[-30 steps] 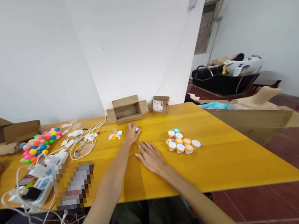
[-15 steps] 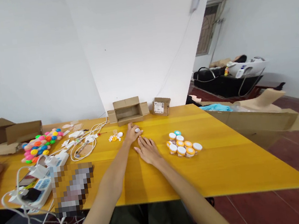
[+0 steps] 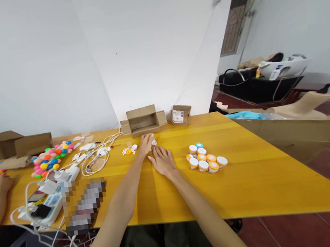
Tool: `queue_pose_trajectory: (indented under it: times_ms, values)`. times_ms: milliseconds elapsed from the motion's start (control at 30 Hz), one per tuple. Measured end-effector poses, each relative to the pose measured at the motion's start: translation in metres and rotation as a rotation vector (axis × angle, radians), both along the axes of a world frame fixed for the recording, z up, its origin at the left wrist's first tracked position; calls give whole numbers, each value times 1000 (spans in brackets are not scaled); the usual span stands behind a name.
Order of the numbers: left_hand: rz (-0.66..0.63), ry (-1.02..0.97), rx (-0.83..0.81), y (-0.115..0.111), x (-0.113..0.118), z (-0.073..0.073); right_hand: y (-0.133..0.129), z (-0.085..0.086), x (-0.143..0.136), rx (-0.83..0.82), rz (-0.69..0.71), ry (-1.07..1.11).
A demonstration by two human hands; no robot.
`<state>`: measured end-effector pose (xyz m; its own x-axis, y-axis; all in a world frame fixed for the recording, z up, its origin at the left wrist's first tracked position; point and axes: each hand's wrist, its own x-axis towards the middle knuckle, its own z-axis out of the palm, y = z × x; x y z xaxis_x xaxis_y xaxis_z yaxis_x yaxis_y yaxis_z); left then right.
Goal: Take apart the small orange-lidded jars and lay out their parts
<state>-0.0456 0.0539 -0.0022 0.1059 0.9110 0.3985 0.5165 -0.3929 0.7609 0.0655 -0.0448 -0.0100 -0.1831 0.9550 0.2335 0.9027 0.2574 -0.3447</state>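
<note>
My left hand (image 3: 146, 145) is closed around the side of a small white-lidded jar (image 3: 154, 142) at the middle of the wooden table (image 3: 252, 185). Most of the jar is hidden by the fingers. My right hand (image 3: 163, 162) lies palm down just in front of it, fingers stretched out and apart, their tips close to the jar; whether they touch it I cannot tell. To the right stands a cluster of small clear jars (image 3: 203, 166) with white, orange and teal lids. Loose small white and orange parts (image 3: 129, 150) lie left of my left hand.
Behind my hands stand an open cardboard box (image 3: 144, 132) and a smaller box (image 3: 181, 115). Leftward are white cables (image 3: 98, 170), a power strip (image 3: 53, 201), a blurred-out phone (image 3: 86, 206) and colourful balls (image 3: 51, 159). Another person's hand (image 3: 1, 187) rests at far left.
The view has shifted slightly, so things sit a little differently in it. My left fingers have straightened somewhat over the jar, and my right fingertips have come nearer to it.
</note>
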Motion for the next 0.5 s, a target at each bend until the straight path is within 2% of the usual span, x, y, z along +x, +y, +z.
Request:
queue_pose_trajectory:
  times_ms: [200,500]
  values:
    - [71,-17,-19,-1,-2,3,-9,-1,-1,29,-54,33]
    - [5,-33,-71,-1,-2,1,-18,1,-3,53,-72,22]
